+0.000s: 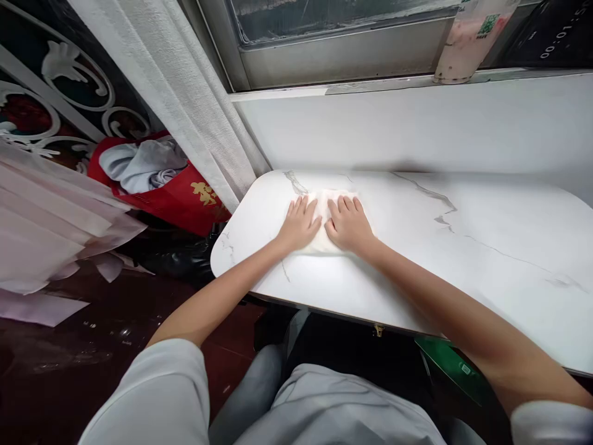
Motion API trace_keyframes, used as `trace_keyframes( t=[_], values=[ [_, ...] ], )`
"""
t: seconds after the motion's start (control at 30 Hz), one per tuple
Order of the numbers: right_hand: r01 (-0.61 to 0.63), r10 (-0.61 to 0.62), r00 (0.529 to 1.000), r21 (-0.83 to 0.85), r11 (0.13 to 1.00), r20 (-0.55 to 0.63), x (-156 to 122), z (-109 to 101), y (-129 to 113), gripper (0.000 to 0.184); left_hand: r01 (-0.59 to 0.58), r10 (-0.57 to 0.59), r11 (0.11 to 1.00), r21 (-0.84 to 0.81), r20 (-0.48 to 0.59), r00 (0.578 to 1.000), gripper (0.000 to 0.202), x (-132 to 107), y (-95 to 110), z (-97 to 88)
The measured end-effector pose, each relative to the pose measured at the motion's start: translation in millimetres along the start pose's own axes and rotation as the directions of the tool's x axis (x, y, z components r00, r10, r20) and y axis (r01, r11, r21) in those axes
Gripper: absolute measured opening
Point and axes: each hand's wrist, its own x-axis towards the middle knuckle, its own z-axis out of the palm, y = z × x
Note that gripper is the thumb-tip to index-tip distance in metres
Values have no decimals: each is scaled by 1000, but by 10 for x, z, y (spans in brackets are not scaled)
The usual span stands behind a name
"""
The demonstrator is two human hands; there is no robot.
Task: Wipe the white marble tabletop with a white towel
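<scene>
The left hand (299, 227) and right hand (349, 224) hide parts of the white cloth (323, 244). The top edge crops the cup (463, 52); the dark display (556, 37) leaves at the corner. The counter (509, 222) runs past the right edge. The green object's (449, 364) label is too small to read.

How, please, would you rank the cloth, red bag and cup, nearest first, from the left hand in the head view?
1. Cloth, partly under the left hand.
2. Red bag, left of the table.
3. Cup, right, on the ledge.
</scene>
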Motion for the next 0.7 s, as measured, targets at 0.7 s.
trace_keyframes(
  t=[0.7],
  values=[
    [-99, 100, 994, -17, 995, 37, 951, 397, 859, 51, 24, -25, 1000, -5, -43, 999, 54, 1386, -11, 162]
  ],
)
